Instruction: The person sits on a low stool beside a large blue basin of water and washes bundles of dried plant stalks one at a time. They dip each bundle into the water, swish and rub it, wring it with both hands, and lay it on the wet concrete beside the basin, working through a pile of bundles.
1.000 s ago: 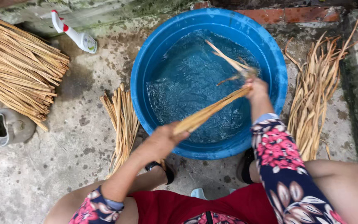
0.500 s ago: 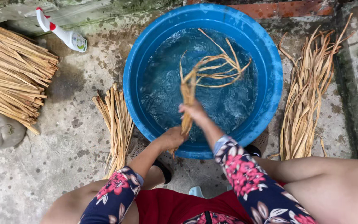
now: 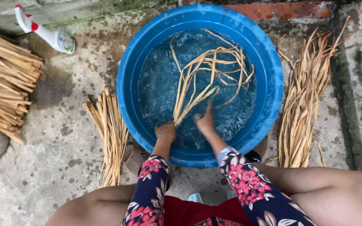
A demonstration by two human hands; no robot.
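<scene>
Soaking stage: a bundle of dried plant strips (image 3: pixel 206 79) lies splayed in the water of the blue plastic basin (image 3: pixel 273 83), its gathered end at the two grips.

The left hand (image 3: pixel 165 132) is clenched on the bundle's near end; the right hand (image 3: pixel 205 122), just beside it, is blurred, so its hold cannot be told. Both forearms reach down over the near rim. Judged next: both hands must work the strips fully under. Outward of the left grip lies a short strip bundle (image 3: pixel 109 134); outward of the right, a longer pile (image 3: pixel 306 100).
</scene>
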